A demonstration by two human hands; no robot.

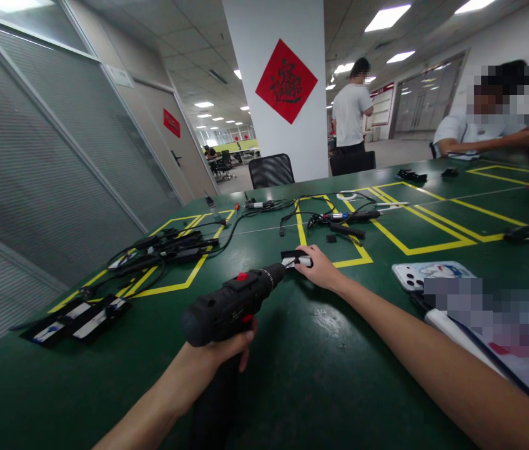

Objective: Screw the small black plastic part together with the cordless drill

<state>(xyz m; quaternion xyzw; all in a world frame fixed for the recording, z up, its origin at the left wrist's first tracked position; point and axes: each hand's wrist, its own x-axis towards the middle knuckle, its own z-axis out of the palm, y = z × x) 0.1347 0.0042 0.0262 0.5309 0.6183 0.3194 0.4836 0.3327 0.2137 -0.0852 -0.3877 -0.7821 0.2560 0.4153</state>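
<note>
A black cordless drill (227,305) with red buttons is gripped at its handle by my left hand (229,347), fingers wrapped round it. Its chuck points forward and right, the tip close to a small black-and-white block (288,259). Whether the bit touches the block I cannot tell. My right hand (319,267) is closed on the block from its right side and steadies it low over or on the green table (268,350). The fingers cover part of the block.
Tangled black cables (170,247) and black-and-white strips (88,322) lie left. Pen-like tools with cords (343,217) lie ahead among yellow tape outlines. A phone (433,275) lies right. A seated person (474,128) is at the far right; another person (351,112) stands behind.
</note>
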